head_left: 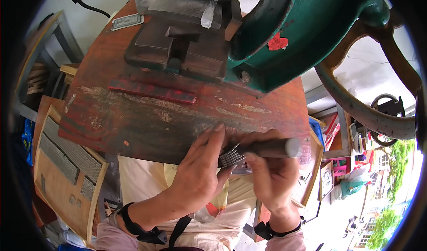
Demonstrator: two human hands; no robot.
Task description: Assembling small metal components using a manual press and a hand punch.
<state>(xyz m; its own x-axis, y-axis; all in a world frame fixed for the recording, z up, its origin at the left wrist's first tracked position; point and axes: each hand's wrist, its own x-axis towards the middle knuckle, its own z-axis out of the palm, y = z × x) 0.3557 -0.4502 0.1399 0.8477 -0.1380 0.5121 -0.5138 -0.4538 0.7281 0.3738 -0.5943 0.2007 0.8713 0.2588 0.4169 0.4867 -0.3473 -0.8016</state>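
Observation:
At the front edge of the wooden table, my left hand (200, 166) is closed on a small stack of thin grey metal strips (230, 158), its fingers stretched along the far side. My right hand (275, 175) grips a dark cylindrical handle (273, 148) with a pale rounded end. The handle lies nearly level, its inner end close to the strips. Fingers hide what is at that end, so I cannot tell whether it touches them. Beyond my hands, a dark red bar (151, 91) lies on the table.
A heavy green cast machine (307, 33) with a dark metal bed (202, 59) stands at the back. Its curved brown wheel (351, 95) reaches out at right. The worn tabletop (98, 117) ends near my lap. A wooden tray (58, 175) of small grey metal pieces sits at left.

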